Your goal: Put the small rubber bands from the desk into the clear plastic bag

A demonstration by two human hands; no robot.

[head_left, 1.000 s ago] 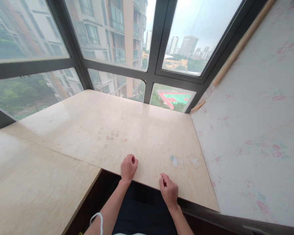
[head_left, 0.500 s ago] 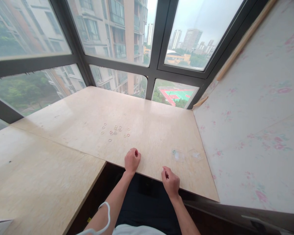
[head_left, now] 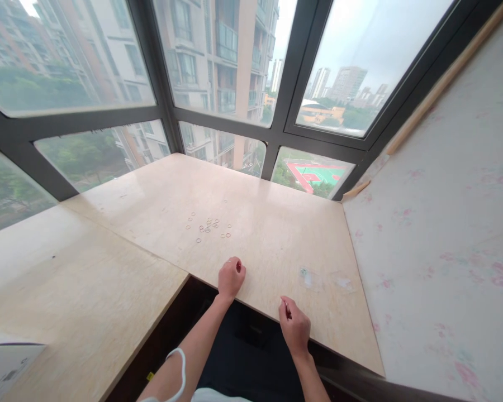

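Note:
My left hand (head_left: 231,277) rests on the near edge of the pale wooden tabletop (head_left: 276,234), curled into a loose fist; what it holds, if anything, is hidden. My right hand (head_left: 294,326) sits at the table's front edge with its fingers curled and pinched together, and I cannot make out anything in them. Several small rubber-band rings (head_left: 207,226) lie scattered on the table beyond my left hand. Two small clear plastic bags (head_left: 323,279) lie flat on the table, ahead of my right hand.
A second wooden surface (head_left: 67,290) joins on the left, with a white box corner (head_left: 6,365) at its near edge. Large windows (head_left: 235,72) wrap the far side. A floral-papered wall (head_left: 444,223) stands on the right. A white cable (head_left: 178,368) loops by my left forearm.
The view has swung left and slightly down, bringing the white box into sight. Both hands stay curled at the table's near edge.

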